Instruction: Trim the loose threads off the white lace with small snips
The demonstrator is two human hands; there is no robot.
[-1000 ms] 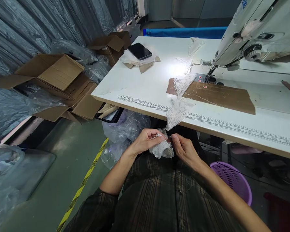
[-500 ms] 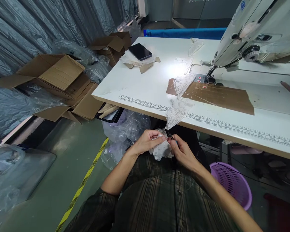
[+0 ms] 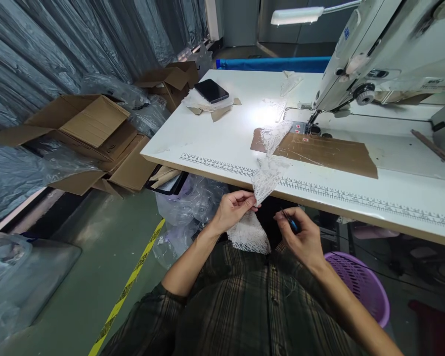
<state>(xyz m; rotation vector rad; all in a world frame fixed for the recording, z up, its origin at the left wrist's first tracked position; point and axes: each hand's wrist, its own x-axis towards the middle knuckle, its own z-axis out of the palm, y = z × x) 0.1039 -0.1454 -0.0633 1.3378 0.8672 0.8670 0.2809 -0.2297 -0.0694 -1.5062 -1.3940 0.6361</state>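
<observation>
White lace (image 3: pixel 266 184) runs down the table in pointed pieces and over the front edge, head view. Left hand (image 3: pixel 236 210) pinches its lower tip between thumb and fingers, just at the edge. Another lace piece (image 3: pixel 249 233) hangs under that hand, in front of the shirt; can't tell if the two are joined there.

Changed: right hand (image 3: pixel 300 235) has pulled away from the lace, off to the right, closed around a small dark tool (image 3: pixel 292 223) with a blue part; tip hard to make out. Lower piece was bunched between both hands, now hangs spread. Likely means the tool's work at that spot has paused or finished, with lace handled by the left alone.

Surface: white table (image 3: pixel 203 136), ruler marks (image 3: pixel 222 167) along the front, brown sheet (image 3: pixel 330 157) by the sewing machine (image 3: pixel 350 66), phone (image 3: pixel 211 91) lying on white cloth (image 3: pixel 193 101). Lamp (image 3: pixel 296 16) overhead.

Room: cardboard boxes (image 3: pixel 92 121) at left, plastic bags (image 3: pixel 193 200) below the table, purple basket (image 3: pixel 381 296) at right, yellow-black tape (image 3: pixel 133 277) on green floor (image 3: pixel 96 232), grey curtain (image 3: pixel 96 39) behind.
</observation>
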